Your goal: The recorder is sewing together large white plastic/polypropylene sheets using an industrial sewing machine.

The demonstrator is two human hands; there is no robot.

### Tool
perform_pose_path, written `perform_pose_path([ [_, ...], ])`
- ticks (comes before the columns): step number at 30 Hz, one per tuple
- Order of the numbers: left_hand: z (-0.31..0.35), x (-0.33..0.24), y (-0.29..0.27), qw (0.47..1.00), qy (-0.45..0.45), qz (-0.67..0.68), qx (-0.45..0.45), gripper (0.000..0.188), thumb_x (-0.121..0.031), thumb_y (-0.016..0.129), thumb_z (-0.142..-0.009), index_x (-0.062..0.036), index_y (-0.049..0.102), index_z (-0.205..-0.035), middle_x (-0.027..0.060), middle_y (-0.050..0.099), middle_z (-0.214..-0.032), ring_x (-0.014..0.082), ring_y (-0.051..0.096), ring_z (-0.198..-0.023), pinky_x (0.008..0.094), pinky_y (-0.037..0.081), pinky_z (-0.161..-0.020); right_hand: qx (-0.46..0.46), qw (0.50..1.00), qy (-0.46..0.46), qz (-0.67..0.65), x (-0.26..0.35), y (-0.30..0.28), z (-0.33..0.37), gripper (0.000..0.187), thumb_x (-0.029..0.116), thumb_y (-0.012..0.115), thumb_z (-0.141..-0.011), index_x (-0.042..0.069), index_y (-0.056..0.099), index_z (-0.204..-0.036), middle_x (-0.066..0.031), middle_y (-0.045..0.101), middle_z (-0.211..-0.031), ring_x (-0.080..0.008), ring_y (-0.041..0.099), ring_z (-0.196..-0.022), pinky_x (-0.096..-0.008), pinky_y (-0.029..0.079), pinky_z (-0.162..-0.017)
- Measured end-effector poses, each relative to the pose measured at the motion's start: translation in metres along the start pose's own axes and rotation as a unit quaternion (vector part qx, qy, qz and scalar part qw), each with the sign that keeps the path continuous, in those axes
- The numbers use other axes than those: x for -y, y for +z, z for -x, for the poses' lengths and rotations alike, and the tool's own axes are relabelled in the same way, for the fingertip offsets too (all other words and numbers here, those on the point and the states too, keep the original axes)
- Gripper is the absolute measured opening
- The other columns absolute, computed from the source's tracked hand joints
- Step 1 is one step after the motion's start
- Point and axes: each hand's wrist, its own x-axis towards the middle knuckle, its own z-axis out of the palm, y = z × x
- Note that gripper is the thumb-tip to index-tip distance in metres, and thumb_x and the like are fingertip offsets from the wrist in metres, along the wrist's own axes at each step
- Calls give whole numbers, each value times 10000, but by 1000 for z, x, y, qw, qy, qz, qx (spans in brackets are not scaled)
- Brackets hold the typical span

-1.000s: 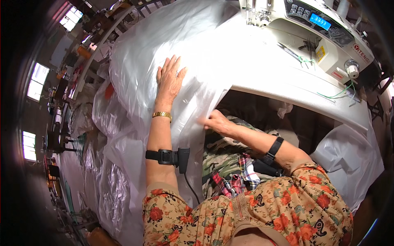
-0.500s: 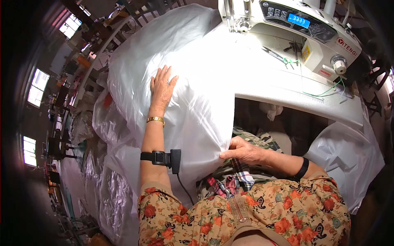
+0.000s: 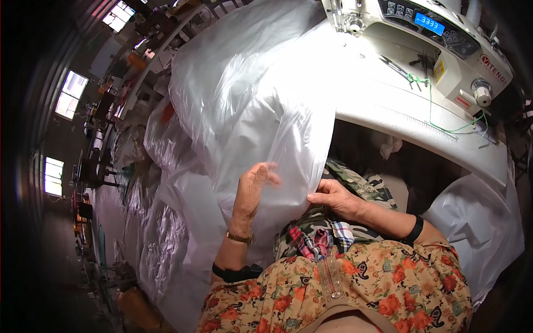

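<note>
A large translucent white plastic sheet [image 3: 244, 127] spreads from the sewing machine down over the left side of the table toward my lap. At the sheet's lower right corner, my right hand [image 3: 338, 198] pinches its edge between thumb and fingers. My left hand [image 3: 252, 191] is over the sheet's lower middle, its fingers bent, apart and partly blurred, holding nothing I can see. Whether it touches the sheet I cannot tell. The sheet's far edge runs into bright glare beside the white sewing machine [image 3: 465, 83].
On the white machine table [image 3: 377, 102] lie a dark slim pointed tool [image 3: 394, 65] and loose green thread [image 3: 431, 108]. More plastic sheeting [image 3: 472, 213] hangs at the right, and crumpled plastic [image 3: 166, 250] is heaped at the left. Camouflage fabric [image 3: 361, 180] covers my lap.
My left hand has lifted from its flat place on the sheet and come back toward me, nearer my right hand. My right hand keeps its pinch. The whole view has shifted slightly.
</note>
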Motion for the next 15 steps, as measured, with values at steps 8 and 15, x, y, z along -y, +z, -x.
perform_pose_path([
  [8, -17, -62, -59, 988, -14, -141, -56, 158, -143, 579, -980, -51, 649, -873, -107, 424, -623, 17, 357, -549, 210, 252, -476, 30, 991, -1, 130, -6, 12, -16, 290, 244, 683, -921, -2, 691, -1073, -22, 676, -936, -97, 592, -861, -269, 481, -806],
  [15, -67, -174, -78, 827, 309, -460, -91, 175, -145, 612, -940, -7, 607, -833, 166, 488, -627, 216, 453, -504, 329, 373, -495, 23, 965, -11, 260, 15, 20, 4, 302, 233, 641, -934, -38, 674, -1062, -35, 671, -934, -101, 576, -849, -279, 477, -774],
])
